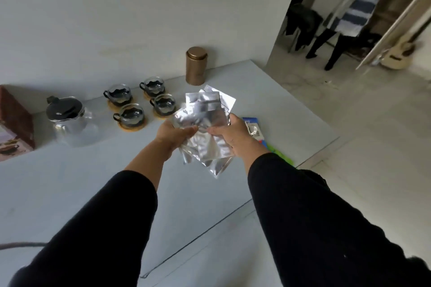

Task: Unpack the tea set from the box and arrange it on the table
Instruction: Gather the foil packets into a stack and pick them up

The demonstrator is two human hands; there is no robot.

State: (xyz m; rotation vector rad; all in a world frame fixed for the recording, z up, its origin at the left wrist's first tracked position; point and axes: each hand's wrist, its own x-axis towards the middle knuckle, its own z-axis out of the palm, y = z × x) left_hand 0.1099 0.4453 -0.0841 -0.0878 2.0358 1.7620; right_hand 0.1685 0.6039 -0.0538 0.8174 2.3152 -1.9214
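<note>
Black sleeves [314, 228], lower frame. Left hand [173, 136] and right hand [233, 136]: fingers pinching fanned foil sachets [205, 121], mid-frame above table [70, 182]. Cups [140, 105], teapot [66, 115] upper left. Risk: slick sachets may slide loose, scattering.
</note>
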